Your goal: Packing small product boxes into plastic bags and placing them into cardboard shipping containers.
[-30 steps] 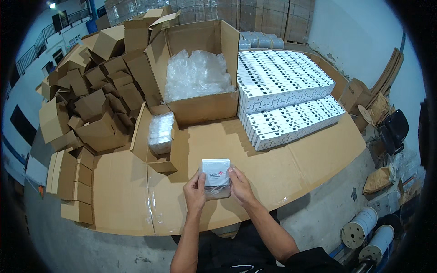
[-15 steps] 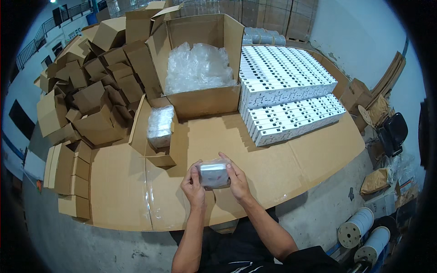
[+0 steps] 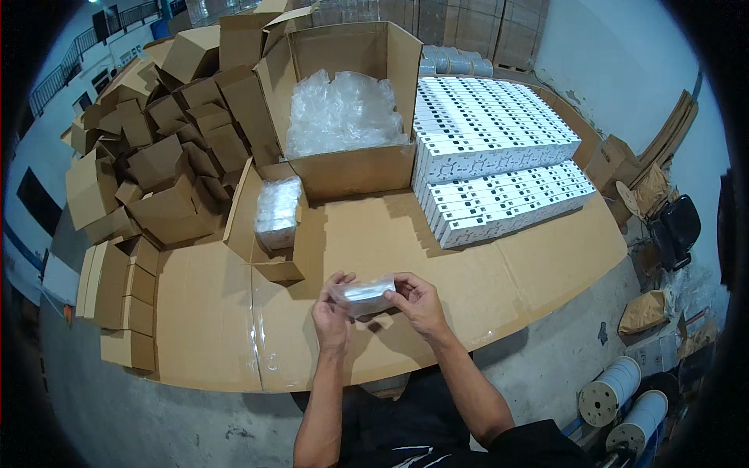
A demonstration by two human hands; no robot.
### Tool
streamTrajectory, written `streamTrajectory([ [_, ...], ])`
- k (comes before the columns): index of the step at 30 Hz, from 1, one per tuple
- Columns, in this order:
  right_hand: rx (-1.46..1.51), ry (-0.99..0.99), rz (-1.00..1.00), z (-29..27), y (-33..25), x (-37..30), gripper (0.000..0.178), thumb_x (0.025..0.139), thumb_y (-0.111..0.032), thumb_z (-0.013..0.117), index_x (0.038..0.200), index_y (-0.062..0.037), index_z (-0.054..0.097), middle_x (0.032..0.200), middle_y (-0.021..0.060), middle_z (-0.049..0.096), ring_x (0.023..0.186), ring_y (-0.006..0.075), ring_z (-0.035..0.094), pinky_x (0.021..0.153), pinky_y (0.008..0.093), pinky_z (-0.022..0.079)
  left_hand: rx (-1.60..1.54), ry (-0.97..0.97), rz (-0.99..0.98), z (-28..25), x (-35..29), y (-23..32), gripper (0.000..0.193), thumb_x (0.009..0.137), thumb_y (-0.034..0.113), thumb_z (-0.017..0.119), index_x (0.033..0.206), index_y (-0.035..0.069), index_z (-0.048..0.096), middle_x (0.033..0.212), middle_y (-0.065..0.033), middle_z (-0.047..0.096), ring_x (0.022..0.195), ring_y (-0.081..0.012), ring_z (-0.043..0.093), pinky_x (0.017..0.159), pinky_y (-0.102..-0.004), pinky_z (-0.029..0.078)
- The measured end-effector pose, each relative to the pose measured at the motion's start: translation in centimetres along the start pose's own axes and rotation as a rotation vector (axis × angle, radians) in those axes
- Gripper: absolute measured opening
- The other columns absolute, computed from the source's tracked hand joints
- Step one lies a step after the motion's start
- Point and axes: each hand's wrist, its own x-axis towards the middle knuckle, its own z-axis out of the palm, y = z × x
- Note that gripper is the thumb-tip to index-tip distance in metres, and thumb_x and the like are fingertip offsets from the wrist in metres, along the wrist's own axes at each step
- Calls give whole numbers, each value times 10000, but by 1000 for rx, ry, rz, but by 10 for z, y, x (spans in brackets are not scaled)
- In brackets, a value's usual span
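Between my two hands, over the near middle of the cardboard-covered table point(image 3: 211, 335), is a small pack in clear plastic wrap point(image 3: 363, 296). My left hand point(image 3: 333, 313) grips its left end, where the plastic sticks out loosely. My right hand point(image 3: 420, 303) pinches the right end between thumb and fingers. What lies inside the wrap cannot be made out. Just beyond my left hand, an open carton point(image 3: 279, 271) holds a row of similar wrapped packs point(image 3: 278, 212) along its far part.
Behind stands a large carton point(image 3: 351, 173) of clear plastic bags point(image 3: 343, 113). Stacked white boxes point(image 3: 507, 148) fill the back right. Empty brown cartons point(image 3: 172, 156) are piled at the left, with small closed ones point(image 3: 127, 352) nearer. Cable spools point(image 3: 612, 390) stand on the floor at right.
The pack has turned in my hands and tilted, its right end higher. My right hand has shifted right and rolled over that end; my left fingers have moved onto the loose plastic.
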Motion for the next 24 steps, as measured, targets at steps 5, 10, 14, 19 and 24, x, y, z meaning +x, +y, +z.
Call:
streamTrajectory([
  [5, -164, -141, -126, -9, -16, 1, 205, 919, 41, 664, 1123, 49, 684, 1136, 101, 690, 1047, 173, 644, 953, 313, 526, 547, -275, 59, -29, 6, -2, 207, 877, -54, 721, 1076, -1, 698, 1175, -134, 679, 1012, -177, 658, 861, -308, 557],
  [10, -380, -182, -220, -12, -32, 3, 148, 897, 48, 660, 1033, 48, 720, 1131, 111, 698, 1002, 187, 666, 927, 310, 538, 635, -267, 74, -22, 8, 11, 93, 882, -29, 733, 969, -1, 718, 1122, -109, 694, 982, -152, 645, 811, -267, 532],
  [14, -384, -127, -257, -9, -25, 5, 57, 925, 19, 659, 955, 53, 695, 1084, 115, 697, 980, 166, 655, 890, 306, 537, 646, -112, 35, -14, 7, 10, 74, 889, 0, 744, 870, 14, 674, 1062, -108, 697, 920, -137, 630, 801, -276, 513],
  [19, -86, -15, -151, 4, -8, 3, 90, 960, -2, 645, 879, 35, 630, 1001, 98, 678, 926, 123, 627, 824, 267, 525, 520, -30, 77, -8, 6, -2, 166, 901, 40, 755, 847, 52, 599, 984, -82, 695, 842, -90, 594, 754, -243, 487],
  [24, -15, 162, -231, 13, 2, 7, 20, 955, 11, 644, 942, 19, 632, 992, 69, 647, 910, 114, 617, 792, 245, 515, 453, 18, 0, -10, 11, -8, 201, 906, 70, 761, 832, 72, 573, 915, -35, 657, 830, -81, 574, 743, -242, 472],
])
